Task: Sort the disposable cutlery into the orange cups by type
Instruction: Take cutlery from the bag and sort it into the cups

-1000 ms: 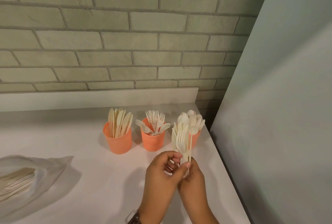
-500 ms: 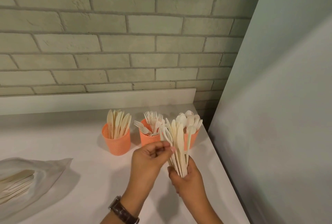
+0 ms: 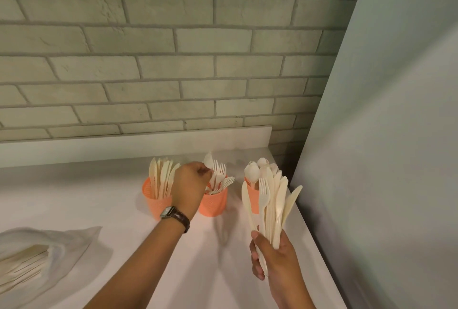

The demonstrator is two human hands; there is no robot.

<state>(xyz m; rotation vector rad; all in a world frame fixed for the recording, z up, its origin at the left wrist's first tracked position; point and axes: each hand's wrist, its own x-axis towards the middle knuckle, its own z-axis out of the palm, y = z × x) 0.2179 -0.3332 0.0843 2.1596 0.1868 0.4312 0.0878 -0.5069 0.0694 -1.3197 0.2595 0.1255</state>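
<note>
Three small orange plastic cups stand in a row at the back of the white counter [image 3: 119, 209]. The left orange cup [image 3: 155, 201] holds flat pale plastic knives [image 3: 162, 177]. The middle orange cup [image 3: 214, 206] holds pale plastic forks [image 3: 221, 175]. The right orange cup [image 3: 252, 199] holds pale plastic spoons [image 3: 257, 170]. It is partly hidden.

The left hand [image 3: 190, 182] has a brown-strapped watch [image 3: 174, 214] on its wrist. It is right over the middle orange cup. Its fingers are curled and seem to pinch one pale piece [image 3: 208, 160] that sticks up just above the hand. The picture is too blurry there to say what kind of piece it is.

The right hand [image 3: 275, 256] grips a big bunch of mixed pale cutlery [image 3: 272, 206] by the handles. It holds the bunch upright in front of the right orange cup. I can see a fork and some knives in the bunch.

I think a good part of the job is done. Each cup already has many pieces, and each cup seems to hold just one kind. But there is more to do. The whole bunch in the right hand must go into the cups, piece by piece. A thin clear plastic bag [image 3: 81, 237] also lies near the left edge of the counter, well apart from the cups. It has more pale pieces [image 3: 22, 261] inside. Those look unsorted too, so the end seems a fair way off.
</note>
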